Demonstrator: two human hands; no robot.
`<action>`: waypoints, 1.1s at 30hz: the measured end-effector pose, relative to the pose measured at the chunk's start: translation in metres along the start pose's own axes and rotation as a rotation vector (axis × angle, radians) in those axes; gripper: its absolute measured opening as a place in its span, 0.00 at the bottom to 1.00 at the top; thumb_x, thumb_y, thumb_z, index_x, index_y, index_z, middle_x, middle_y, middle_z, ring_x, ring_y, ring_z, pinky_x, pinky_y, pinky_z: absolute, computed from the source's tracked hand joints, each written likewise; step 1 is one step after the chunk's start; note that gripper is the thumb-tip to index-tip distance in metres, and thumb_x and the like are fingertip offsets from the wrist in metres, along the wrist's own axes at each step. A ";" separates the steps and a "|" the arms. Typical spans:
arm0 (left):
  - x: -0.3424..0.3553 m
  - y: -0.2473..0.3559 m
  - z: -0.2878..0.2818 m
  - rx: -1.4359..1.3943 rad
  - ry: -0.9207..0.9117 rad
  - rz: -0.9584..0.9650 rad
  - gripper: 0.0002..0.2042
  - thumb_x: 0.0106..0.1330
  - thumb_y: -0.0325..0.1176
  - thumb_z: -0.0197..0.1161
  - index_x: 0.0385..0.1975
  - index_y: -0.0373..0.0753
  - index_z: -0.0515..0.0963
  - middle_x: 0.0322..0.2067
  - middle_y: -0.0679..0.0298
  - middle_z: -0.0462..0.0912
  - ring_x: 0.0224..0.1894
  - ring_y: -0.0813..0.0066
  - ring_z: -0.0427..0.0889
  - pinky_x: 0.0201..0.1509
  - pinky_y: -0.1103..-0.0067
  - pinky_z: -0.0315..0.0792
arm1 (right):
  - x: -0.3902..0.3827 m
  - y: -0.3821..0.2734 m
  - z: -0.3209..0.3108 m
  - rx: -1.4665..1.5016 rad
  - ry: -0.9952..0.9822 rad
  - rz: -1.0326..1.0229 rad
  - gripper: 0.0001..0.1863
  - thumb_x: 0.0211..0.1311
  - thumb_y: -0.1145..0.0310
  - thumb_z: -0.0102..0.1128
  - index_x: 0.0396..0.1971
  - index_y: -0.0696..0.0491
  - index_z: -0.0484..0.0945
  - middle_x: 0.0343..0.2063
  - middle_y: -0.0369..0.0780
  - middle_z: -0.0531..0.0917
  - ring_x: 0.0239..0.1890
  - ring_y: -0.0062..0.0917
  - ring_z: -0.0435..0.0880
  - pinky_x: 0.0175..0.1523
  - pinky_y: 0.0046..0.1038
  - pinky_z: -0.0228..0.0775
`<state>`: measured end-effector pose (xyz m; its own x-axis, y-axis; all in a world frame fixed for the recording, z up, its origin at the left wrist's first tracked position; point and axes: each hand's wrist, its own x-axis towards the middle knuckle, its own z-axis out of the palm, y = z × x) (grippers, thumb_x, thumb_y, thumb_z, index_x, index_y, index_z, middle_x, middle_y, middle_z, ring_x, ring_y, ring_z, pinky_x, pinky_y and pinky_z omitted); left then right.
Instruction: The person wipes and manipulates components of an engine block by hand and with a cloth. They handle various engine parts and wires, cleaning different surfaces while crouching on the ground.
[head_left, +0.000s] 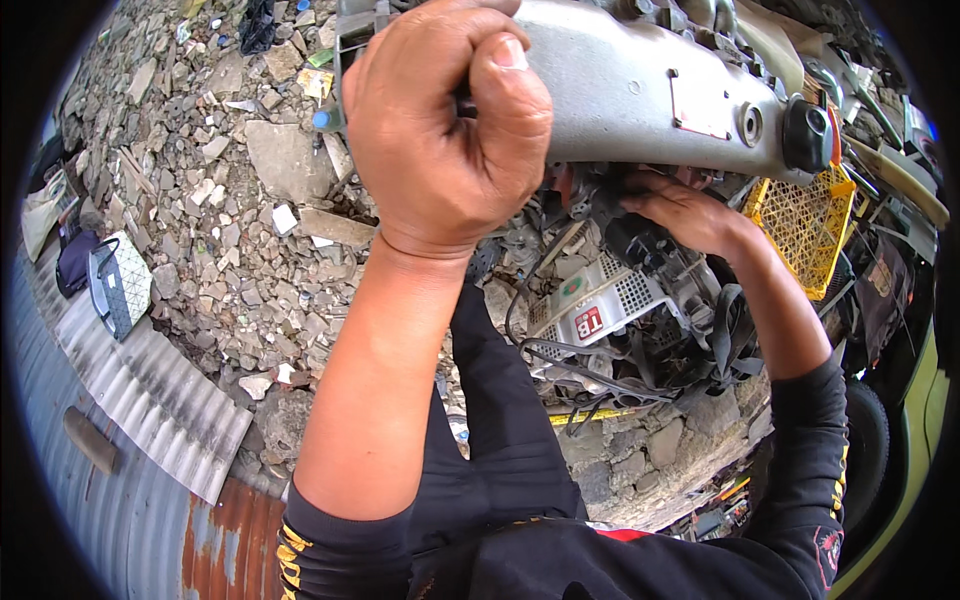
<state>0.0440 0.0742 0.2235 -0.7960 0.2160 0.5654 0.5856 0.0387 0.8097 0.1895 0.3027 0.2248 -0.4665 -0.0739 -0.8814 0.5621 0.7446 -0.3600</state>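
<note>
A large silver-grey cast-metal engine (620,95) with a black cap (806,135) at its right end fills the top of the view. In front of its left end is my left hand (445,130), closed with the thumb folded over; what its fingers hold, if anything, is hidden. My right hand (690,210) reaches in beneath the engine's lower edge, among dark parts and a black fitting (635,240). Its fingertips are out of sight there, so its grip does not show. Below it lies a white perforated plastic basket (605,300) with a red-and-white label.
Broken stone and rubble (220,200) cover the ground at left. Corrugated metal sheets (130,420), partly rusted, lie at lower left beside a patterned white bag (120,285). To the right are a yellow plastic crate (805,225), black straps (735,340) and a tyre (868,440).
</note>
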 end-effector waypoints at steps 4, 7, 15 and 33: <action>-0.001 -0.004 0.001 -0.039 0.006 0.014 0.14 0.71 0.37 0.48 0.34 0.32 0.76 0.39 0.55 0.82 0.39 0.72 0.79 0.44 0.80 0.71 | 0.017 -0.025 0.016 -0.582 -0.030 -0.024 0.24 0.67 0.56 0.39 0.54 0.53 0.74 0.60 0.48 0.70 0.65 0.47 0.62 0.69 0.36 0.51; 0.003 -0.004 0.003 -0.020 -0.009 0.065 0.14 0.71 0.37 0.48 0.34 0.32 0.76 0.39 0.56 0.82 0.38 0.73 0.78 0.43 0.80 0.71 | 0.020 -0.002 0.014 -0.630 -0.015 -0.130 0.22 0.66 0.58 0.39 0.52 0.52 0.75 0.58 0.48 0.72 0.63 0.44 0.65 0.69 0.37 0.52; 0.010 0.000 0.003 0.075 0.071 0.101 0.08 0.62 0.31 0.52 0.26 0.33 0.75 0.29 0.52 0.80 0.36 0.55 0.81 0.43 0.70 0.73 | 0.024 -0.019 0.011 -0.464 0.037 0.023 0.19 0.66 0.60 0.41 0.46 0.54 0.78 0.52 0.46 0.77 0.56 0.40 0.73 0.62 0.36 0.61; 0.016 0.002 0.003 0.035 0.098 0.105 0.09 0.62 0.32 0.53 0.26 0.33 0.74 0.29 0.52 0.81 0.36 0.54 0.81 0.43 0.68 0.73 | 0.025 0.028 0.014 -0.304 0.151 -0.125 0.24 0.63 0.56 0.44 0.57 0.45 0.73 0.59 0.42 0.73 0.63 0.34 0.67 0.67 0.28 0.56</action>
<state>0.0326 0.0809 0.2334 -0.7402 0.1248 0.6607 0.6700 0.0554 0.7403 0.2033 0.3118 0.1887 -0.6275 -0.0951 -0.7728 0.2758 0.9010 -0.3348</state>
